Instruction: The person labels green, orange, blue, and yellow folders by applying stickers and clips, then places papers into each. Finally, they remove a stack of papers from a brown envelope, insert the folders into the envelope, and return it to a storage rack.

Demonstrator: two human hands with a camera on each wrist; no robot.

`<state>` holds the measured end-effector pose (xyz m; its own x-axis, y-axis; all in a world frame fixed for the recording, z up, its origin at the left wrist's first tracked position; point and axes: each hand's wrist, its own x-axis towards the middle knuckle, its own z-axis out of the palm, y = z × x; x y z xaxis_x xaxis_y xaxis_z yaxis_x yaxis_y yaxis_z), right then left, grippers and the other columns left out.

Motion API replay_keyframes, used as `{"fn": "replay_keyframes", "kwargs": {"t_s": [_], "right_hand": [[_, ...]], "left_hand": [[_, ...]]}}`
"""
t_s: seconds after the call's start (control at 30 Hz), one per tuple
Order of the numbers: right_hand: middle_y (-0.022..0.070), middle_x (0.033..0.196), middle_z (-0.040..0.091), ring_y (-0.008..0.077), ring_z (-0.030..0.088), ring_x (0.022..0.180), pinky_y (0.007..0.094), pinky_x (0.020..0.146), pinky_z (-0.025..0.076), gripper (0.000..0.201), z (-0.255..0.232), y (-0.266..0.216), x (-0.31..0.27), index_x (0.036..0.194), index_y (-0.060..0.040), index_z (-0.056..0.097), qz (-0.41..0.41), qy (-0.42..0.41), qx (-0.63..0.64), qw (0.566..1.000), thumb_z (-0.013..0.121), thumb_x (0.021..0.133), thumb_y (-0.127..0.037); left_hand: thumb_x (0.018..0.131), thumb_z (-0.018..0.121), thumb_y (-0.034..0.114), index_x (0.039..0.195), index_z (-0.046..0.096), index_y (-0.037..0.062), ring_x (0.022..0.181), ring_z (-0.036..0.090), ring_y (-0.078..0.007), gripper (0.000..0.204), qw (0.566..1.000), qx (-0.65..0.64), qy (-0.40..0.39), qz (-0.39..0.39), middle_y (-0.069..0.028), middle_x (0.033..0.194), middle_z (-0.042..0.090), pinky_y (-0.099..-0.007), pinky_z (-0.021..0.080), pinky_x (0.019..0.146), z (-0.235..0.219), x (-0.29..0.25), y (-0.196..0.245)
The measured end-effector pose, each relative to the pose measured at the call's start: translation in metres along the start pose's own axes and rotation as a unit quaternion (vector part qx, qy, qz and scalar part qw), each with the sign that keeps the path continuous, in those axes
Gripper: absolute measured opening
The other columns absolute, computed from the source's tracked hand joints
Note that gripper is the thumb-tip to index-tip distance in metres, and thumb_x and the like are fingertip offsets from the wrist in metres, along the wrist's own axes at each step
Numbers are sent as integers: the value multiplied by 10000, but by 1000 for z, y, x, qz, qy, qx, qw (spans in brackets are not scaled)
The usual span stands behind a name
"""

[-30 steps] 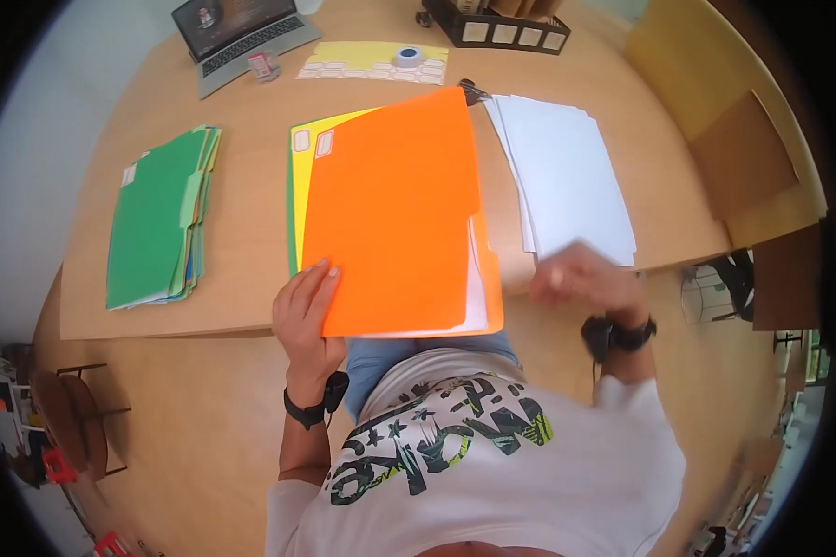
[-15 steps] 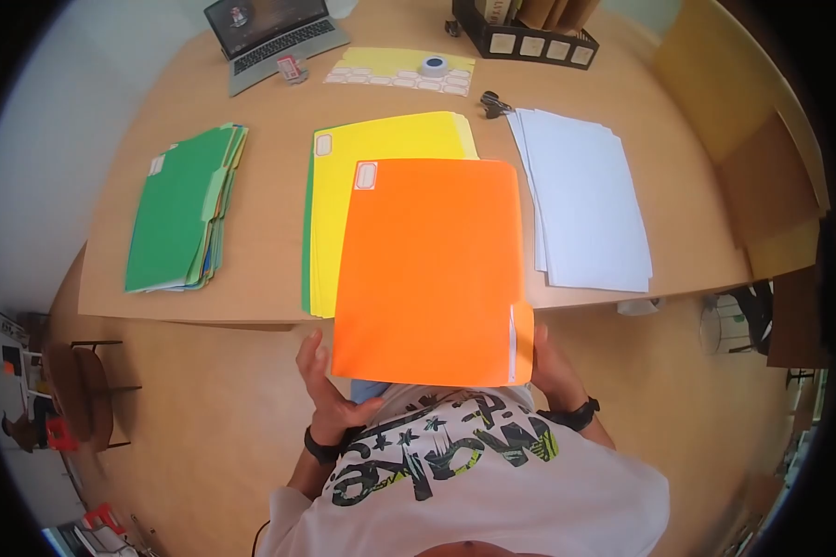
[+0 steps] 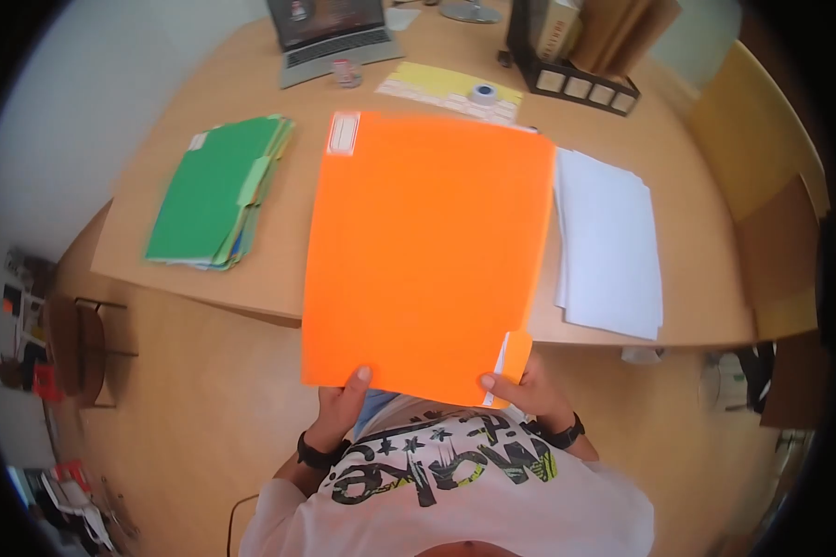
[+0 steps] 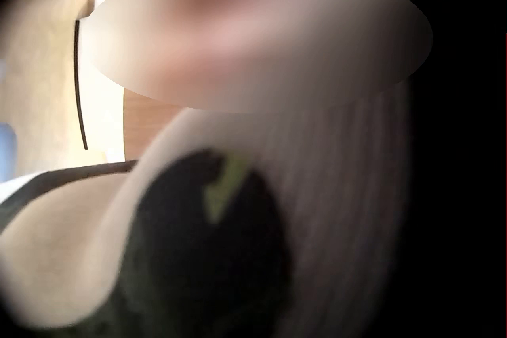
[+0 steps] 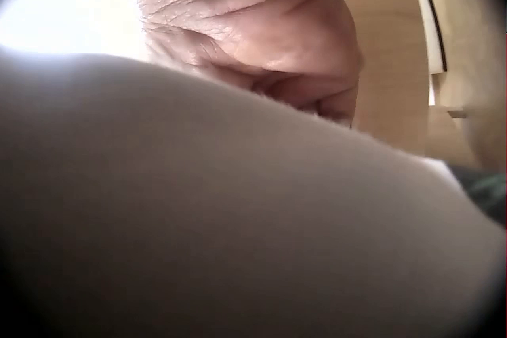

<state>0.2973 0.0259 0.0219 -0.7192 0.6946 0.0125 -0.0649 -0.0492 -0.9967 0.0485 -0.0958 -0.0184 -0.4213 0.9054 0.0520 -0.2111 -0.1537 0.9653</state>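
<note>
An orange file folder point(image 3: 423, 251) with a white label at its upper left corner is held up in front of the body in the head view. My left hand point(image 3: 342, 408) grips its lower left edge, thumb on top and fingers hidden beneath. At the lower right corner my right hand point(image 3: 534, 388) pinches it by the tab, where a strip of white paper shows. The yellow and green folders are hidden behind the orange one. The left wrist view is mostly blurred shirt; the right wrist view shows part of the right hand point(image 5: 269, 29) against fabric.
Left on the table point(image 3: 130, 246) lies a stack of folders topped by a green folder point(image 3: 214, 190). White paper sheets point(image 3: 608, 246) lie at the right. Farther back are a laptop point(image 3: 339, 51), a label sheet point(image 3: 418, 85) with a tape roll point(image 3: 483, 94), and a black organizer point(image 3: 585, 90).
The orange folder has come off the yellow one, toward the body, and is now lifted nearer the camera. Both hands have moved to its near edge and taken hold of it.
</note>
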Motion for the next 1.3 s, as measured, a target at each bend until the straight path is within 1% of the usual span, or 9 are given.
{"fn": "replay_keyframes", "kwargs": {"t_s": [0.13,0.33,0.53,0.63,0.73,0.9,1.07,1.17,1.3], "right_hand": [[58,937,654,132,605,810,270,737,493,391,8,-3,31,1189,2,574,-89,28,-32,995,684,835,-120],[137,890,627,253,610,798,328,715,487,303,4,-21,60,1105,2,618,-229,174,-325,901,667,822,-95],[168,1021,589,317,569,948,375,821,462,255,-5,-5,69,1067,-8,635,-226,228,-397,860,652,827,-94],[168,1026,587,322,566,949,378,825,460,247,-9,-3,68,1055,-12,642,-208,233,-378,871,658,824,-99],[162,1013,592,320,569,940,375,820,462,233,-9,-3,70,1035,-18,651,-191,224,-367,882,664,820,-105],[148,981,607,312,576,920,375,803,467,215,-8,0,72,1006,-26,658,-187,226,-400,868,671,808,-107],[136,952,614,308,580,897,379,781,469,188,-7,0,72,977,-28,661,-185,226,-388,874,672,803,-101],[130,944,614,305,581,882,378,768,469,182,-10,2,72,967,-33,663,-198,234,-365,879,677,797,-97],[113,940,616,294,583,865,376,751,468,213,-26,-4,51,976,-49,664,-234,263,-389,851,698,771,-96]], "left_hand": [[917,532,52,1379,352,47,1244,466,-223,496,981,-125,105,106,-94,1362,453,-397,406,1023,-26,42,37],[908,538,49,1173,515,45,855,625,-155,266,943,-91,243,206,-63,996,623,-287,516,723,-150,148,134],[893,549,98,903,565,62,558,516,-79,41,956,95,277,30,-9,687,568,-216,380,500,-276,198,149],[830,588,156,975,559,28,635,590,-149,195,907,319,268,-65,-77,732,603,-283,464,568,-289,200,150],[789,663,205,1144,526,-1,873,630,-277,433,755,573,317,41,-185,959,622,-395,503,730,-363,227,107],[784,713,243,1338,409,-20,1149,518,-367,686,449,726,476,211,-254,1310,447,-437,461,879,-242,182,119],[813,665,66,1223,546,2,1142,527,-356,432,786,496,186,318,-163,1238,555,-442,422,952,-69,129,84],[730,757,233,1173,600,74,1160,527,-321,496,739,552,-114,369,-122,1252,565,-415,415,946,27,99,63],[699,774,351,1138,621,74,1119,515,-318,541,748,561,-220,277,-117,1226,565,-431,421,895,57,101,40]]}}
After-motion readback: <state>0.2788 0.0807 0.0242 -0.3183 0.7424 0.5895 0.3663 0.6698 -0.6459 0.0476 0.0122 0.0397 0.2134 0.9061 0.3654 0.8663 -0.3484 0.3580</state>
